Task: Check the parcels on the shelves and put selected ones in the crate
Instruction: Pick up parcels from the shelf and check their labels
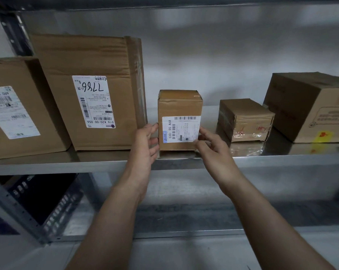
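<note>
A small upright cardboard parcel [179,106] with a white label reading "530- D5 A68" stands on the metal shelf [262,159], near its front edge. My left hand [147,143] lies against the parcel's left side with fingers fairly straight. My right hand [211,143] is at its lower right corner, fingers loosely bent and touching the label's edge. Neither hand visibly grips the parcel. A dark crate [45,201] shows on the lower shelf at the left.
Left of the small parcel stand a tall box [90,61] labelled "7786" and another labelled box [18,114]. To the right sit a low taped box [244,119] and a bigger carton [309,106]. Another shelf board runs overhead.
</note>
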The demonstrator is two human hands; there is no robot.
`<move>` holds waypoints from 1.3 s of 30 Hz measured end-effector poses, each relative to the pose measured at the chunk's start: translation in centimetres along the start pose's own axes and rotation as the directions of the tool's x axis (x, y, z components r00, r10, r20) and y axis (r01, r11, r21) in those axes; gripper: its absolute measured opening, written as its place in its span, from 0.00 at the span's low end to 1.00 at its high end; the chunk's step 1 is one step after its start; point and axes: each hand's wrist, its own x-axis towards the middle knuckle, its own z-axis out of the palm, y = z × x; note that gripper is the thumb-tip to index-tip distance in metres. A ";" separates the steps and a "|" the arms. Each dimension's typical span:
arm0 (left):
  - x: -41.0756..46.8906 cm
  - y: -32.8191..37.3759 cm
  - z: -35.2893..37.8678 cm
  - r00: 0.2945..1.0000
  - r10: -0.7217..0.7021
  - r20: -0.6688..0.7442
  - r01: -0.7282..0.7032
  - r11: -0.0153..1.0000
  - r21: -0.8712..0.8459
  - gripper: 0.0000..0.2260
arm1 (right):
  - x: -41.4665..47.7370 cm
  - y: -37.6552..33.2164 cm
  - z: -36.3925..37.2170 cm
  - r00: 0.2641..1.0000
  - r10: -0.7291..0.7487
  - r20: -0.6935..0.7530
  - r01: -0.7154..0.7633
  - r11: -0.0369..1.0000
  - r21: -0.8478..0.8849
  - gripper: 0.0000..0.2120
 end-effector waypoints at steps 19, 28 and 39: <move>-0.7 -1.2 0.6 0.963 0.269 0.022 -0.265 0.958 -0.106 0.22 | -0.4 -3.5 0.8 0.994 0.008 -0.111 -0.012 0.999 -0.031 0.32; -2.0 0.6 8.3 0.942 0.333 0.027 -0.318 0.919 -0.234 0.22 | -0.3 -6.7 -8.6 0.959 -0.196 -0.205 0.141 0.956 -0.256 0.26; 2.0 2.4 24.1 0.995 0.055 -0.085 -0.057 0.998 -0.027 0.22 | 5.9 -2.3 -20.1 0.998 0.030 -0.057 -0.043 0.968 -0.247 0.26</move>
